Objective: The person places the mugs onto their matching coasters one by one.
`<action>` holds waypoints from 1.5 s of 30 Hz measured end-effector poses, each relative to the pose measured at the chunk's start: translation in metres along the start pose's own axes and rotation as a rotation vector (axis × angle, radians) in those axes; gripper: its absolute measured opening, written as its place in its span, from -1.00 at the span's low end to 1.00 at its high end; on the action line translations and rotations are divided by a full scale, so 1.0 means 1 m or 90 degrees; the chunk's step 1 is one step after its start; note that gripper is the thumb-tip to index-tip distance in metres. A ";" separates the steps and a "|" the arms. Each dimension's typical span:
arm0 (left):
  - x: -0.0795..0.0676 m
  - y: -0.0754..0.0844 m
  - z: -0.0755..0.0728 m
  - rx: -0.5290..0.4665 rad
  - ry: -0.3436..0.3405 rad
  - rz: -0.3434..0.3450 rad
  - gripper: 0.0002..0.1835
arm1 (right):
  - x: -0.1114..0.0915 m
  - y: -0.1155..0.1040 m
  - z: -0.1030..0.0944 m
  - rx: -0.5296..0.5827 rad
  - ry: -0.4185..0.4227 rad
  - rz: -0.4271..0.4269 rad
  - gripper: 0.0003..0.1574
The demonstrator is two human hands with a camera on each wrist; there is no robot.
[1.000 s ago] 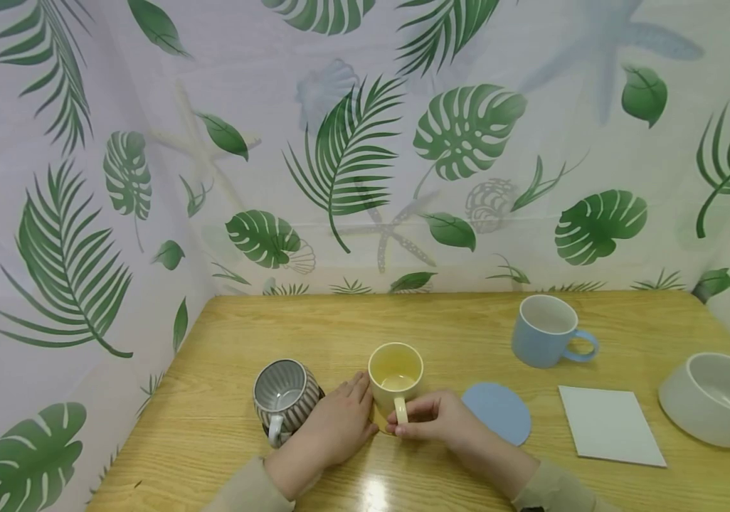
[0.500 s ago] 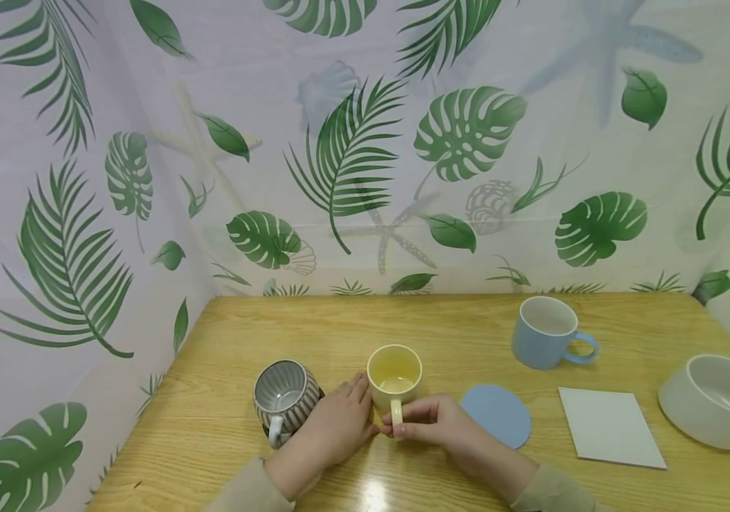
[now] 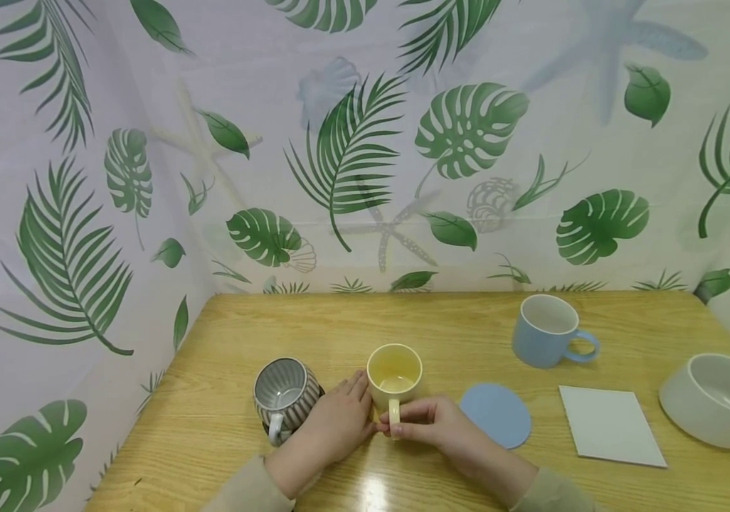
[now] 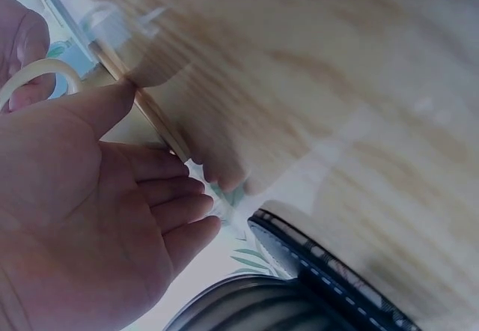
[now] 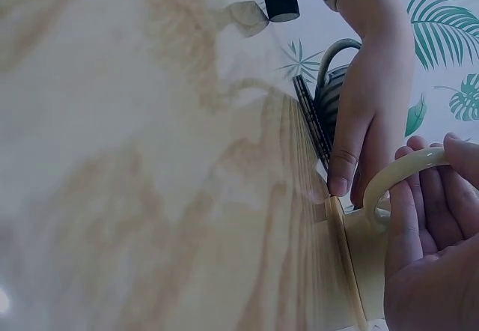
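Observation:
A pale yellow mug (image 3: 394, 377) stands upright on a thin coaster (image 5: 345, 260), mostly hidden under it in the head view. My right hand (image 3: 429, 424) pinches the mug's handle (image 5: 400, 172) between thumb and fingers. On the mug's left, my left hand (image 3: 339, 419) lies with fairly straight fingers, the thumb and fingertips touching the coaster's edge. Left of that hand, a grey ribbed mug (image 3: 297, 409) sits on a dark coaster (image 5: 311, 121), its handle pointing toward me.
A blue mug (image 3: 541, 334) stands at the back right. Nearer lie a round blue coaster (image 3: 496, 414) and a square white coaster (image 3: 611, 427). A white bowl-like vessel (image 3: 711, 405) is at the far right. A leaf-patterned curtain (image 3: 365, 178) closes off the back and left side.
The yellow mug's handle has swung slightly left with my right hand, and the mug has shifted a touch left. My left hand has stayed in place.

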State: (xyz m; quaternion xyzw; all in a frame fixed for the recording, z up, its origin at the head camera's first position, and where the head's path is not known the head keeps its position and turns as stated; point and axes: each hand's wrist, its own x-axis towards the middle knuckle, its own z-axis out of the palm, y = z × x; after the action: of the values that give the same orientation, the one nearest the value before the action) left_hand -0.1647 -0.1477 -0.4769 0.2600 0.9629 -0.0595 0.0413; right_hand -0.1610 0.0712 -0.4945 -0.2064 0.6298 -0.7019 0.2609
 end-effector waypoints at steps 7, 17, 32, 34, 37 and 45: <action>0.002 0.000 0.002 -0.002 0.007 0.001 -0.18 | -0.001 0.000 -0.003 0.002 -0.017 -0.012 -0.48; 0.001 -0.001 -0.003 -0.026 -0.001 -0.006 -0.18 | -0.003 -0.001 -0.005 -0.001 -0.038 -0.019 -0.48; -0.001 -0.002 -0.003 -0.016 -0.006 0.004 -0.20 | -0.010 -0.007 -0.009 0.000 -0.074 -0.028 -0.46; -0.001 -0.002 -0.003 -0.016 -0.006 0.005 -0.20 | -0.010 -0.008 -0.010 0.008 -0.076 -0.027 -0.45; -0.001 -0.002 -0.004 -0.020 -0.011 0.004 -0.20 | -0.011 -0.008 -0.011 0.010 -0.076 -0.033 -0.45; -0.003 -0.003 -0.008 -0.028 -0.015 0.009 -0.19 | -0.015 -0.011 -0.012 0.016 -0.069 -0.027 -0.42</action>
State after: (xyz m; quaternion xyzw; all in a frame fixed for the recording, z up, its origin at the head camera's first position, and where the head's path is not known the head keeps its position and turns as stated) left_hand -0.1642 -0.1502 -0.4684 0.2651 0.9615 -0.0413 0.0586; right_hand -0.1575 0.0904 -0.4849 -0.2541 0.6015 -0.7027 0.2826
